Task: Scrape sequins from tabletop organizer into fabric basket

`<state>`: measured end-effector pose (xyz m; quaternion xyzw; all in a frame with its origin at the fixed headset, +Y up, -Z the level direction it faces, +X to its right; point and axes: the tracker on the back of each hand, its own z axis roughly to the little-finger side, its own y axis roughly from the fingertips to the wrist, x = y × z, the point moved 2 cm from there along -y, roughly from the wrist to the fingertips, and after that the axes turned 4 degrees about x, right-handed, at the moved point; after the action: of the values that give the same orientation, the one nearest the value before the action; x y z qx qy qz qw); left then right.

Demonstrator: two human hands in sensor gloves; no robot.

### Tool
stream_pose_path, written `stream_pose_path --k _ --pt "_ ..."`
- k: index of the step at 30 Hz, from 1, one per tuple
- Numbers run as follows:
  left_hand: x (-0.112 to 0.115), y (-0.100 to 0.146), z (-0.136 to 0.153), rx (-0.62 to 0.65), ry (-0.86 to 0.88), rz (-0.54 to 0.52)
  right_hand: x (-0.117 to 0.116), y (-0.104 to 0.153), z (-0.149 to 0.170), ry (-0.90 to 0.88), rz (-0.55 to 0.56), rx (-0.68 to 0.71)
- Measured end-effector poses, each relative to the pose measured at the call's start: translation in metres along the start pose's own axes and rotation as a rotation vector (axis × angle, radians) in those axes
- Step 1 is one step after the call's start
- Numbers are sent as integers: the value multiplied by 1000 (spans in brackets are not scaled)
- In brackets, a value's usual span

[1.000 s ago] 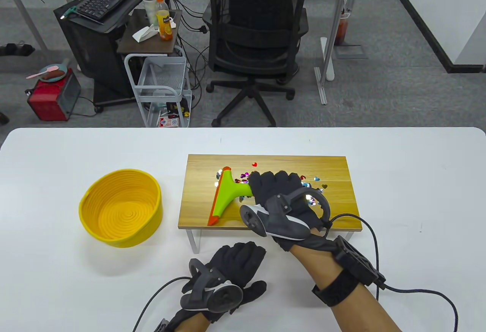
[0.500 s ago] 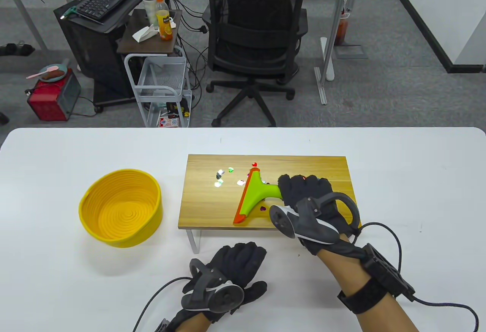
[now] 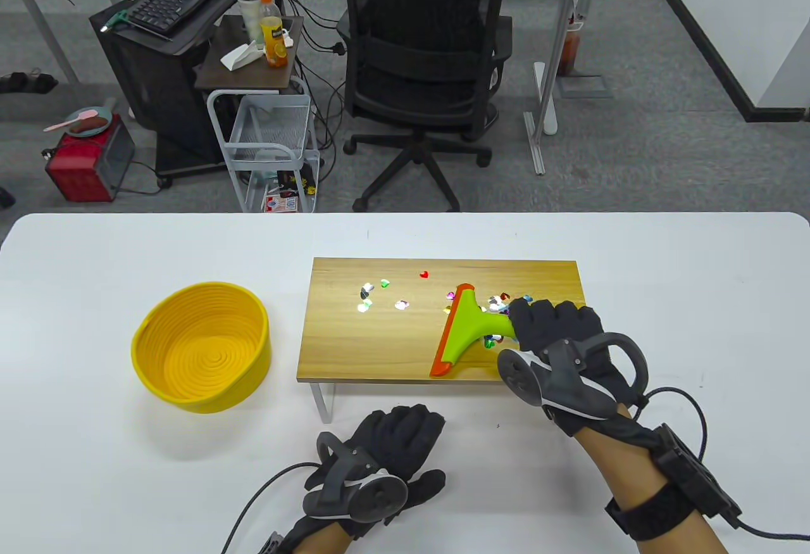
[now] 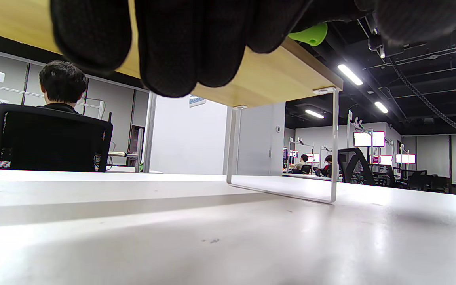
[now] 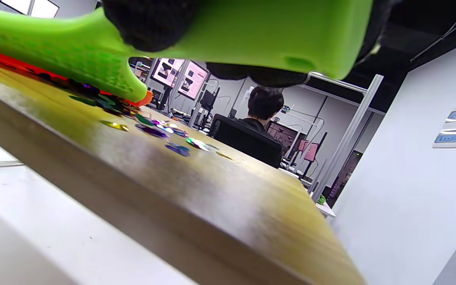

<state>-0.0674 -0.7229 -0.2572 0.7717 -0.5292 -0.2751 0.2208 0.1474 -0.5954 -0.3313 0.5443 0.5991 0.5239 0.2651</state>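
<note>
On the organizer (image 3: 380, 351), toward its right end, the right hand (image 3: 557, 339) grips the green scraper (image 3: 465, 332) by the handle, fingers wrapped round it, orange blade down on the wood. Sequins (image 3: 497, 307) lie clustered just right of the blade, with a few more (image 3: 367, 297) scattered nearer the organizer's left end. The basket (image 3: 201, 348) sits on the table left of the organizer, apart from its edge, so swept sequins could drop into that gap. A tilted blade may ride over the flat pieces. The left hand (image 3: 380, 459) rests flat on the table in front of the organizer, fingers together, holding nothing.
</note>
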Motion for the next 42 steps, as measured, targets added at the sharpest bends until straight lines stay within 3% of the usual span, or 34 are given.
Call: stream_pose_path --k 26,35,42 --pt "1 -2 -3 4 -3 10 -9 36 51 -4 -33 -70" --pt "2 -2 -3 3 -3 12 8 32 46 0 70 -104" --pt "2 -2 -3 2 -4 12 6 20 32 8 88 -126"
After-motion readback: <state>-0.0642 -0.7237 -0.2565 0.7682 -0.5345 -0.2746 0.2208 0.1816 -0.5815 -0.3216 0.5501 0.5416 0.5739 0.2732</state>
